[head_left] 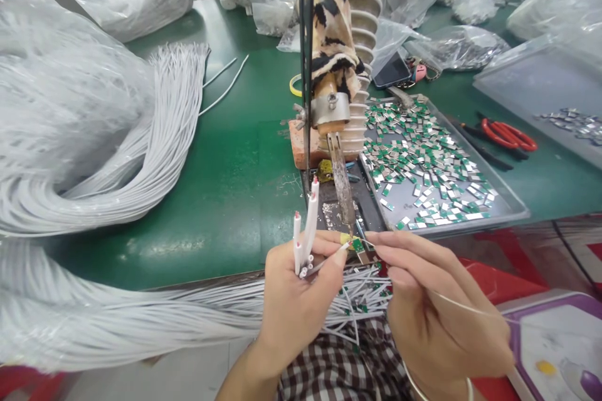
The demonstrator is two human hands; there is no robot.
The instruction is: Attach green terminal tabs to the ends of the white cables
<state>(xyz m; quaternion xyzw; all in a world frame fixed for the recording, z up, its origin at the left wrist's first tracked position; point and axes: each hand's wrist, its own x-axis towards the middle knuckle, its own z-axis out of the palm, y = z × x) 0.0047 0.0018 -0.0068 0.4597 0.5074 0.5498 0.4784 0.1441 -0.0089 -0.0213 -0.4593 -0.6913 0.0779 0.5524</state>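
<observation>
Centrally, tiny green chip (357, 245), white wires (305, 239), solder (463, 306)

Small electronics assembly workshop. Evidence: green-topped table (226, 156) carrying thick bundles of cut white wires (155, 138); fixed soldering iron with a dark, crusted tip (341, 182); flat grey metal tray (512, 207) of small green-and-silver circuit pieces (423, 163); red-handled cutters (508, 135); clear plastic stock bags (461, 47).
</observation>
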